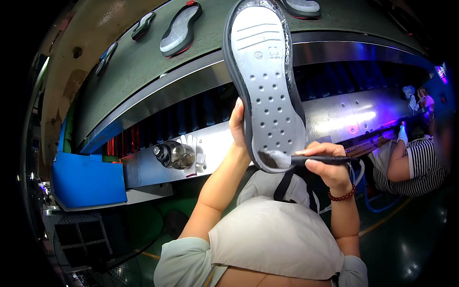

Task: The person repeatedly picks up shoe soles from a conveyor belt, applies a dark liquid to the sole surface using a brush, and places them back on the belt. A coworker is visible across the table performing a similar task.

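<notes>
A large shoe sole (270,91) with a black rim and a grey-white, dotted inner face is held up in front of me. Wrapped around its left edge, my left hand (237,125) grips it, most of the fingers hidden behind. My right hand (330,165) holds a brush with a black handle (318,160). The pale bristles (277,158) touch the inner face near the sole's lower end, where the surface looks wet. More wet shine runs along the upper right rim. A beaded bracelet circles my right wrist.
Several other soles, one of them here (181,29), lie on the green conveyor belt (129,62) ahead. A clear bottle with a black cap (178,155) and white gloves (192,150) rest on the metal shelf (138,170). A blue box (86,179) is left. A co-worker in striped clothing (423,165) sits right.
</notes>
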### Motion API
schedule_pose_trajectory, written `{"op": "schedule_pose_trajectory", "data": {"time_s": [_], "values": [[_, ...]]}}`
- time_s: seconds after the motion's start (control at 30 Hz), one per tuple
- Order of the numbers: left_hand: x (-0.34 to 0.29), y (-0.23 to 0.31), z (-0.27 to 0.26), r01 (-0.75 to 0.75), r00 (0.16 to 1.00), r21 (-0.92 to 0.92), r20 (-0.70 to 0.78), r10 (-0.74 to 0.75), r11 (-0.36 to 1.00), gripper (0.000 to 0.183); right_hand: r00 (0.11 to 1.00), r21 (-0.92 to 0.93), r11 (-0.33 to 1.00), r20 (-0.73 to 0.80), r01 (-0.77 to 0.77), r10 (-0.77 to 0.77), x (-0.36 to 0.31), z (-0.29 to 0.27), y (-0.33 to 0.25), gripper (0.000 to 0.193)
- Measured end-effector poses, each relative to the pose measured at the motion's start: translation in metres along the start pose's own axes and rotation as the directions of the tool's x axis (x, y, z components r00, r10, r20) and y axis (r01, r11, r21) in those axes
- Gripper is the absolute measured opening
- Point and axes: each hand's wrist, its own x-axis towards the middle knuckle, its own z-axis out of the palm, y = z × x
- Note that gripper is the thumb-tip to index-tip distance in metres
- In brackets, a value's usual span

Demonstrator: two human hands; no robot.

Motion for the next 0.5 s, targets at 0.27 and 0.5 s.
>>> {"op": "schedule_pose_trajectory", "data": {"time_s": [0.27,0.5], "values": [[-0.019,-0.006,-0.022,-0.042,0.998,0.183,-0.047,0.052,0.982,0.072,0.999,0.001,1.000,-0.048,0.026,-0.026,0.007,0.015,-0.003,0.018],[-0.010,0.016,-0.018,0.068,0.979,-0.050,0.196,-0.057,0.996,0.044,0.962,-0.141,0.984,0.263,0.109,-0.069,0.013,0.001,-0.026,0.021]]}}
